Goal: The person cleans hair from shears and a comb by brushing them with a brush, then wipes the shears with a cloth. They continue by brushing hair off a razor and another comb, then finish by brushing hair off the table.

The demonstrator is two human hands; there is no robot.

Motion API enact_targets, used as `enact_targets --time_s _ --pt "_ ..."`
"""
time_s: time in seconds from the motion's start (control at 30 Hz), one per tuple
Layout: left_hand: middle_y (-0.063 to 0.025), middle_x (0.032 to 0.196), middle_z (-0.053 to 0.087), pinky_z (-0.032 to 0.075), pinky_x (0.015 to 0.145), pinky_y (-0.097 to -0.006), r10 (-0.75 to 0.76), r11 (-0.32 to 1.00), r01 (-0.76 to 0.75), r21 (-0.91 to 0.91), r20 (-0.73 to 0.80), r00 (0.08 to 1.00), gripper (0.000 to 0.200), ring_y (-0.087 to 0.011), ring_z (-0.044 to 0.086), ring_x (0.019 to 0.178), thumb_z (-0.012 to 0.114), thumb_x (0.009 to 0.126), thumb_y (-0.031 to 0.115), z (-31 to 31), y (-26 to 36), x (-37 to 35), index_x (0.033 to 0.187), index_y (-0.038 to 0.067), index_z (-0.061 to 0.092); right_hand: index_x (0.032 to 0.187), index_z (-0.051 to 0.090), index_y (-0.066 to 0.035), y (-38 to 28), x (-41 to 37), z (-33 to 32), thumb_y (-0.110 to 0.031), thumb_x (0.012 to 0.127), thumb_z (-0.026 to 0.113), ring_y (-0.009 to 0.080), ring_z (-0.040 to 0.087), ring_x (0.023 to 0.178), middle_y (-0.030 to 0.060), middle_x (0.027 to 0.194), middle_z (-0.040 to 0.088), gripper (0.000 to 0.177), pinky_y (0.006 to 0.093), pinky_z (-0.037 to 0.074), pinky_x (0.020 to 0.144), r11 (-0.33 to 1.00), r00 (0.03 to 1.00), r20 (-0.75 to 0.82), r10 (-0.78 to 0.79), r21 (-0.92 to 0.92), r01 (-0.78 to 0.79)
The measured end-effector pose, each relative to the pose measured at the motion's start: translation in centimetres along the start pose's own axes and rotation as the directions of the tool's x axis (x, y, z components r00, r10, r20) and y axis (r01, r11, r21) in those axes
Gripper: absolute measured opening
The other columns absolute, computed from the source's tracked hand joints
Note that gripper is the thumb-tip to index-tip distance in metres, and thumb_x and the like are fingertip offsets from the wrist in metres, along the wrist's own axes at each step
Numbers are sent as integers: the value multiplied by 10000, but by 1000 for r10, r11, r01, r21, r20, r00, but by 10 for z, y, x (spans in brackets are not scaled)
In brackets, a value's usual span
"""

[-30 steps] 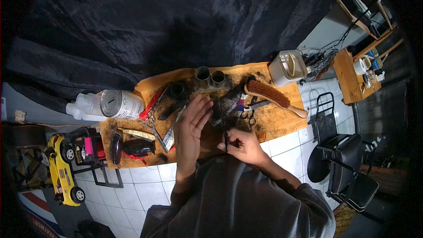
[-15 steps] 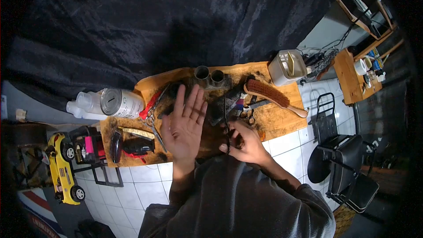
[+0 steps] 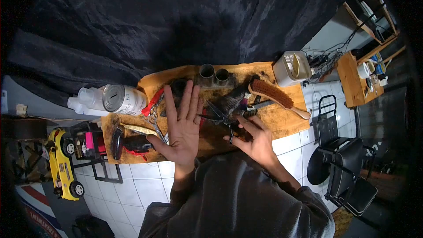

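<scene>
My left hand [image 3: 183, 128] is held up over the table with the palm in view, its fingers stretched out and the thumb apart. Nothing is in it. To its right, my right hand [image 3: 255, 139] grips a pair of dark scissors [image 3: 224, 120] by the finger rings, and the blades are spread apart, pointing left toward my left fingers. Behind the scissors lies a dark comb-like piece [image 3: 235, 99], partly covered. Silver scissors [image 3: 154, 119] with a red-handled tool [image 3: 154, 101] lie left of my left hand. A wooden brush [image 3: 273, 94] rests beyond my right hand.
The wooden table [image 3: 291, 123] is strewn with dark hair. Two metal cups [image 3: 206, 71] stand at its back, with a white bin [image 3: 291, 68] at right. At left are a large can [image 3: 116, 99], clear bottles and black clippers [image 3: 136, 143]. A black chair [image 3: 346, 163] stands right.
The scissors in my right hand have swung from upright to pointing left, and their blades have parted. My left fingers have spread wider, with the thumb farther out.
</scene>
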State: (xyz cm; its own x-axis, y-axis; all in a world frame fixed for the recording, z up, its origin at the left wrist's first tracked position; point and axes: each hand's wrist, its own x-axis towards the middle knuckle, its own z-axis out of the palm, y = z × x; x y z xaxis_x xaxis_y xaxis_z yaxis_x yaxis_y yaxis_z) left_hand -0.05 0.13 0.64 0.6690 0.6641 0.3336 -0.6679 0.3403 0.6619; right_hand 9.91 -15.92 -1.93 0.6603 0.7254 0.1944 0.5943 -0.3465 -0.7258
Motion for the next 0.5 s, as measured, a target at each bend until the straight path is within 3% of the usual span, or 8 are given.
enact_targets --time_s 0.27,0.5 --pt "-300 1516 148 86 1156 -463 6 976 -10 216 20 1000 1059 -414 174 1418 135 803 834 -2 -1 -2 1510 47 77 1150 660 -84 -1 -1 -4 -313 712 779 281 642 684 108 891 605 509 387 541 602 991 1000 -6 -24 -135 23" --pt "-245 1529 184 92 1154 -457 -32 911 30 412 -4 999 1068 -374 204 1420 111 815 817 1 3 -4 1492 -8 120 1160 659 -93 3 -2 0 -298 733 762 275 634 657 100 876 612 484 387 540 576 990 999 8 -37 -136 38"
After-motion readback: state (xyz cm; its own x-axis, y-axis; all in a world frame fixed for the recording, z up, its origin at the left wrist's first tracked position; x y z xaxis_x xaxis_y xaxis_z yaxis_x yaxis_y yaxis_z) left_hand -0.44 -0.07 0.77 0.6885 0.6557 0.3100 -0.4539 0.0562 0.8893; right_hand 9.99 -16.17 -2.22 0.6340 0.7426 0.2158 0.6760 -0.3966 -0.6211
